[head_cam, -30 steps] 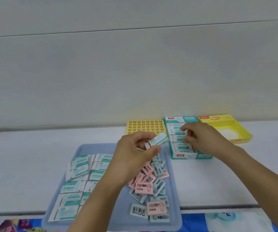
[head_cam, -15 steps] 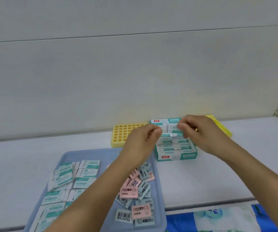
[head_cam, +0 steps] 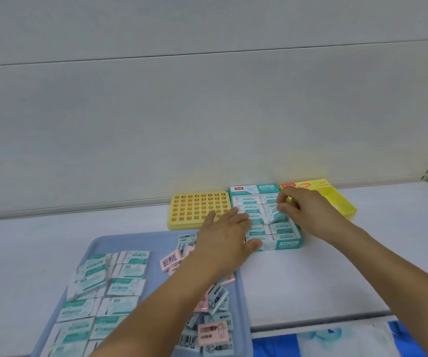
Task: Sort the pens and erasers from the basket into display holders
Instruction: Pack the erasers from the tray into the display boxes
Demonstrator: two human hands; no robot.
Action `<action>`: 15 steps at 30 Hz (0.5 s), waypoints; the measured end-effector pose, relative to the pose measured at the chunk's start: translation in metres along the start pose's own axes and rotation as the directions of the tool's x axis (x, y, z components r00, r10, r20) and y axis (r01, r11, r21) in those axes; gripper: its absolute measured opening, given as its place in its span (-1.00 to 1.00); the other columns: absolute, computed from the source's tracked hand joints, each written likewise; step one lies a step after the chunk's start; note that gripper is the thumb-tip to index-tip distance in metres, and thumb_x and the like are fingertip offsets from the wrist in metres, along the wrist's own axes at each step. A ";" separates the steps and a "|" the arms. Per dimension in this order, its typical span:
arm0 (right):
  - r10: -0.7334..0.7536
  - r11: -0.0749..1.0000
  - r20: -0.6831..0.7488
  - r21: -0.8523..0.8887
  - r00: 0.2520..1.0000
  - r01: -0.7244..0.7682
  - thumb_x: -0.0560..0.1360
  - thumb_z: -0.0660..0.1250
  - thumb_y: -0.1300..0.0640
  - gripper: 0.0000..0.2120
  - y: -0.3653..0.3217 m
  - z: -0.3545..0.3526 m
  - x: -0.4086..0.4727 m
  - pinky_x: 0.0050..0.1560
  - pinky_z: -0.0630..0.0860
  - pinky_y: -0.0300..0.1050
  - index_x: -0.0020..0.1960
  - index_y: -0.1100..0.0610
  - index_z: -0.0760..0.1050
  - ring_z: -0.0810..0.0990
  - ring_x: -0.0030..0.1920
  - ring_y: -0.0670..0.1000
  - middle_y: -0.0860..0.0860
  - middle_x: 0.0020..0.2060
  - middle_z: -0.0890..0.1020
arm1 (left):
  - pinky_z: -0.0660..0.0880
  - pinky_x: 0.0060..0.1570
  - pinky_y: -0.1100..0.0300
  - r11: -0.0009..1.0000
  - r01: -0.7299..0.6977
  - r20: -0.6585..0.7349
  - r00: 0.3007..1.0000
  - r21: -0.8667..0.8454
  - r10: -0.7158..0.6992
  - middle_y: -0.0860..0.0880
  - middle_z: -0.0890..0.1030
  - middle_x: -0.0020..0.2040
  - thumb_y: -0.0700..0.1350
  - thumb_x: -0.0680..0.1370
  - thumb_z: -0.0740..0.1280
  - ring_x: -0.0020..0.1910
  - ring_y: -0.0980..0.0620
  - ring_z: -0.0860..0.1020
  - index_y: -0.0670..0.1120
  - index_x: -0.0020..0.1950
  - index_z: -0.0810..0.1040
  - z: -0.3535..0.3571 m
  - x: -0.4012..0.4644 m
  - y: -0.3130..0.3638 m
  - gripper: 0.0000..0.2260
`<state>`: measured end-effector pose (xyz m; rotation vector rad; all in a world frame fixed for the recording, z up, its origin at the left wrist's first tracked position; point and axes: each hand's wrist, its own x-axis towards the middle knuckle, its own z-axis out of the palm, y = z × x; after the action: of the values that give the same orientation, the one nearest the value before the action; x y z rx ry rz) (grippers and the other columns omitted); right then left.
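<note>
A teal-and-white display box (head_cam: 285,244) stands on the white shelf, filled with rows of white-and-teal erasers. My right hand (head_cam: 308,210) pinches one such eraser (head_cam: 272,215), tilted over the box's right column. My left hand (head_cam: 225,235) lies flat with straight fingers against the box's left side, holding nothing. In front, a blue tray (head_cam: 135,240) holds several white-and-teal erasers (head_cam: 125,287) on its left and a heap of pink and grey-blue erasers (head_cam: 214,328) on its right, partly hidden by my left forearm.
A yellow holder with a grid of square holes (head_cam: 197,210) stands left of the teal box. A yellow open box (head_cam: 336,199) sits to its right, against the wall. The shelf's front edge runs below the tray; colourful packaging (head_cam: 336,341) lies beneath.
My left hand passed its eraser to my right hand, then opened and dropped flat beside the teal box. My right hand lowered the eraser onto the box. The view shifted left.
</note>
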<state>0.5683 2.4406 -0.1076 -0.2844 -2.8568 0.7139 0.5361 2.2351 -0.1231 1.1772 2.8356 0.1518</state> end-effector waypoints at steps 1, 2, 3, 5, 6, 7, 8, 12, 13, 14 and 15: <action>-0.013 0.997 0.025 -0.073 1.000 0.014 0.56 0.31 0.06 -0.95 0.001 0.000 -0.002 -0.28 0.31 -0.13 -0.04 0.03 0.51 0.45 -0.26 -0.04 -0.13 -0.33 0.46 | -0.07 0.52 -0.11 1.000 0.003 -0.002 1.000 -0.012 -0.003 0.09 0.19 0.57 0.20 0.63 0.08 0.57 0.09 0.01 0.01 0.54 0.24 0.000 0.000 0.000 -0.48; -0.022 0.988 0.060 -0.153 0.998 0.031 0.56 0.32 0.03 -0.93 0.001 0.001 -0.003 -0.25 0.30 -0.14 0.00 0.01 0.52 0.45 -0.21 -0.03 -0.12 -0.28 0.45 | -0.07 0.51 -0.11 1.000 0.008 -0.001 1.000 -0.028 -0.008 0.10 0.18 0.57 0.20 0.63 0.09 0.57 0.09 0.01 0.02 0.54 0.24 0.001 0.001 0.000 -0.48; -0.027 0.975 0.090 -0.220 0.996 0.046 0.55 0.32 0.01 -0.90 0.001 0.001 -0.005 -0.22 0.29 -0.15 0.04 -0.01 0.54 0.44 -0.17 -0.02 -0.11 -0.23 0.44 | -0.07 0.51 -0.10 0.999 0.012 -0.001 1.000 -0.047 -0.012 0.10 0.18 0.57 0.20 0.63 0.10 0.57 0.10 0.00 0.02 0.54 0.24 0.002 0.001 -0.001 -0.48; -0.015 0.956 0.092 -0.290 0.996 0.041 0.55 0.33 0.00 -0.85 -0.001 0.002 -0.007 -0.19 0.29 -0.17 0.10 -0.05 0.56 0.43 -0.13 -0.03 -0.08 -0.14 0.41 | -0.06 0.51 -0.10 0.997 0.019 -0.005 1.000 -0.077 -0.020 0.10 0.17 0.57 0.20 0.63 0.10 0.57 0.10 -0.01 0.03 0.55 0.22 0.004 0.001 -0.001 -0.47; -0.007 0.949 0.068 -0.313 0.998 0.028 0.56 0.32 -0.01 -0.85 -0.003 0.002 -0.008 -0.20 0.29 -0.17 0.11 -0.07 0.57 0.44 -0.12 -0.03 -0.08 -0.12 0.41 | -0.06 0.51 -0.09 0.996 0.021 -0.011 1.000 -0.082 -0.022 0.10 0.16 0.57 0.20 0.63 0.10 0.57 0.10 -0.01 0.02 0.55 0.21 0.006 0.001 -0.001 -0.47; -0.002 0.941 0.043 -0.339 0.999 0.016 0.56 0.30 -0.03 -0.84 -0.006 0.002 -0.009 -0.21 0.29 -0.16 0.11 -0.09 0.57 0.47 -0.10 -0.02 -0.09 -0.10 0.42 | -0.06 0.51 -0.09 0.997 0.020 -0.017 1.000 -0.080 -0.021 0.10 0.16 0.58 0.20 0.63 0.10 0.57 0.10 -0.01 0.02 0.55 0.21 0.007 0.001 -0.001 -0.47; 0.000 0.929 0.023 -0.370 1.000 0.009 0.57 0.28 -0.04 -0.84 -0.009 0.003 -0.009 -0.22 0.29 -0.16 0.11 -0.10 0.58 0.51 -0.06 0.00 -0.08 -0.07 0.45 | -0.05 0.51 -0.09 0.997 0.017 -0.023 1.000 -0.077 -0.019 0.10 0.17 0.57 0.21 0.63 0.09 0.57 0.10 0.00 0.02 0.55 0.22 0.008 0.001 -0.002 -0.47; 0.004 0.879 -0.004 -0.476 1.000 -0.005 0.58 0.22 -0.06 -0.79 -0.020 0.005 -0.012 -0.22 0.31 -0.13 0.15 -0.10 0.56 0.55 0.04 0.05 -0.01 0.07 0.49 | -0.02 0.52 -0.08 0.996 -0.011 -0.008 1.000 -0.092 0.010 0.08 0.18 0.57 0.20 0.63 0.10 0.56 0.10 0.02 0.01 0.55 0.24 0.002 0.000 -0.003 -0.48; -0.001 0.877 -0.009 -0.480 1.000 -0.004 0.58 0.23 -0.08 -0.76 -0.023 0.006 -0.013 -0.21 0.33 -0.13 0.19 -0.10 0.54 0.54 0.07 0.05 -0.01 0.10 0.48 | -0.01 0.52 -0.05 0.993 -0.019 -0.011 1.000 -0.112 0.018 0.07 0.17 0.58 0.19 0.64 0.11 0.56 0.10 0.03 0.01 0.55 0.23 -0.001 -0.002 -0.004 -0.48; -0.013 0.887 -0.014 -0.462 1.000 0.005 0.57 0.24 -0.09 -0.73 -0.028 0.007 -0.016 -0.19 0.34 -0.13 0.24 -0.10 0.51 0.53 0.11 0.04 0.00 0.15 0.47 | 0.00 0.53 -0.02 0.989 -0.026 -0.038 0.999 -0.146 0.021 0.06 0.17 0.58 0.17 0.64 0.13 0.56 0.09 0.04 0.00 0.55 0.23 -0.003 -0.006 -0.006 -0.49; -0.037 0.906 -0.024 -0.423 0.999 0.023 0.56 0.26 -0.10 -0.70 -0.034 0.008 -0.019 -0.16 0.37 -0.12 0.28 -0.10 0.48 0.52 0.14 0.03 -0.01 0.17 0.47 | 0.01 0.52 0.04 0.980 -0.030 -0.094 0.996 -0.196 0.012 0.05 0.18 0.57 0.14 0.64 0.15 0.55 0.09 0.06 -0.01 0.55 0.25 -0.005 -0.014 -0.007 -0.50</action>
<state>0.5801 2.4033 -0.1008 -0.3045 -2.9505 0.0705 0.5402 2.2202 -0.1190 1.1866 2.8047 0.4891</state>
